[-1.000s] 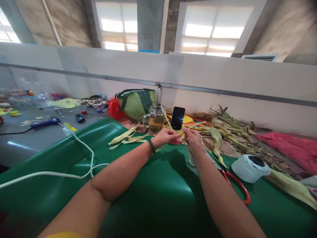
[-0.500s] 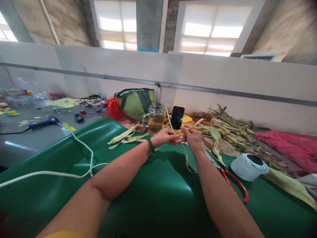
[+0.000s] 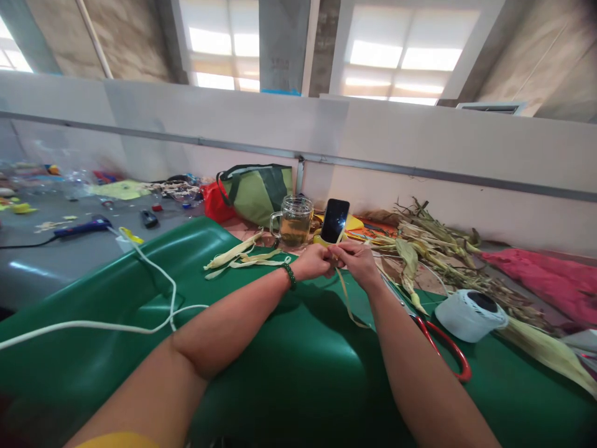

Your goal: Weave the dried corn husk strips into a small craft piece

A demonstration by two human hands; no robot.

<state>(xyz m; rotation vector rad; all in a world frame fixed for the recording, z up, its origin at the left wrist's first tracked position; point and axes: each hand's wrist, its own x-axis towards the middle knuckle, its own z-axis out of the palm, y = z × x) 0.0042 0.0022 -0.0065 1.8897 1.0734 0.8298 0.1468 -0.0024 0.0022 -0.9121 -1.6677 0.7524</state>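
My left hand (image 3: pixel 315 261) and my right hand (image 3: pixel 357 262) meet above the green mat (image 3: pixel 298 373), their fingers pinched close together. Between them they grip a pale corn husk strip (image 3: pixel 346 297), whose loose tail hangs and curls down to the mat. The pinched part of the strip is hidden by my fingers. Just behind my hands a phone (image 3: pixel 336 221) leans upright in a yellow holder. Left of my left hand lie more pale husk pieces (image 3: pixel 237 254). Beside my right forearm rest scissors with red handles (image 3: pixel 450 348).
A glass mug of tea (image 3: pixel 296 223) stands behind my left hand, near a green bag (image 3: pixel 259 193). To the right are a heap of dried husks (image 3: pixel 429 239), a white twine spool (image 3: pixel 471 316) and pink cloth (image 3: pixel 541 280). A white cable (image 3: pixel 93 326) crosses the left side.
My hands have come closer together, the right moving left and slightly down. The strip's upper end, which stood up above my left hand, no longer rises there.
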